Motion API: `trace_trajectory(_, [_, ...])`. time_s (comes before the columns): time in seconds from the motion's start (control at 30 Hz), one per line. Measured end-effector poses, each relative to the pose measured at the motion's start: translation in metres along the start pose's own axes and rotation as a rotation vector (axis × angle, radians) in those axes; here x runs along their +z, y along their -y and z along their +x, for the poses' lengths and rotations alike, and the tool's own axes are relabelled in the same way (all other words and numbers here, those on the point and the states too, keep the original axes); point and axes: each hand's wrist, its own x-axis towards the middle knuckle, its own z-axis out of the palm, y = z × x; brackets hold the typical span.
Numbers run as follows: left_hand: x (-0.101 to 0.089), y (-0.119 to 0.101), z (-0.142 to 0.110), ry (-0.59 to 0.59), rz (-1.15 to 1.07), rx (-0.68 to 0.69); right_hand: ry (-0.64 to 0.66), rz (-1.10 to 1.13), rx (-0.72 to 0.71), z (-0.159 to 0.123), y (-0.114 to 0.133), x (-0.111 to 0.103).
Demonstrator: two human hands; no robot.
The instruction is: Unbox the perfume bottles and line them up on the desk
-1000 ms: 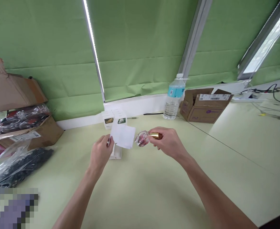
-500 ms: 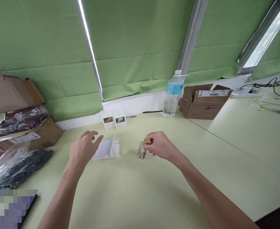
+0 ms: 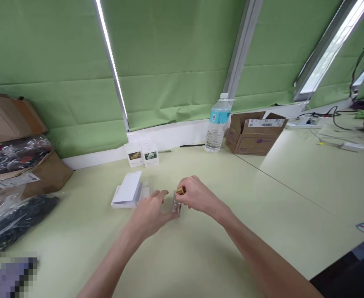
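Note:
A small clear glass bottle with a gold cap (image 3: 180, 190) stands in the middle of the table, looking like a perfume bottle. The fingers of my right hand (image 3: 197, 195) are closed around the gold cap. Close by on the left, my left hand (image 3: 152, 213) has its thumb and fingers spread about the glass body (image 3: 176, 203). Its thumb tip lies at the lower part of the glass; whether it touches, I cannot tell. Behind my left hand lies an open white box (image 3: 128, 190) with its flap raised.
Small white boxes with flower pictures (image 3: 141, 155) stand against the wall. Further right are a water bottle (image 3: 217, 124) and an open cardboard box (image 3: 255, 136). Plastic-wrapped goods (image 3: 17, 215) and cartons (image 3: 50, 176) crowd the left side. Cables and a white power strip (image 3: 306, 123) lie at the far right.
My left hand has moved right, from the white box to beside the glass bottle. The box's flap now shows raised. My right hand still holds the gold cap.

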Motion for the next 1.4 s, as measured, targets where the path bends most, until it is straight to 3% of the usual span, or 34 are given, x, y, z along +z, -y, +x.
trace_trajectory(0.13, [0.035,-0.002,0.003,-0.01,-0.088,-0.094,-0.041,-0.059,-0.055,0.001,-0.001,0.007])
trace_trajectory(0.27, [0.05,0.001,0.008,-0.113,-0.051,-0.099,-0.138,-0.101,-0.131,0.007,-0.004,0.012])
trace_trajectory(0.43, [0.051,0.011,0.012,-0.2,0.015,-0.096,-0.208,-0.067,-0.163,0.014,-0.006,0.016])
trace_trajectory(0.6, [0.055,0.024,0.017,-0.236,-0.129,-0.096,-0.247,0.101,-0.147,0.02,-0.009,0.022])
trace_trajectory(0.93, [0.058,0.032,0.02,-0.256,-0.262,-0.058,-0.164,0.324,-0.009,0.027,-0.021,0.027])
trace_trajectory(1.17, [0.053,0.04,0.021,-0.295,-0.212,-0.103,-0.033,0.135,0.088,0.034,-0.041,0.029])
trace_trajectory(1.4, [0.051,0.042,0.019,-0.269,-0.292,-0.114,-0.018,-0.184,-0.127,0.033,-0.035,0.041])
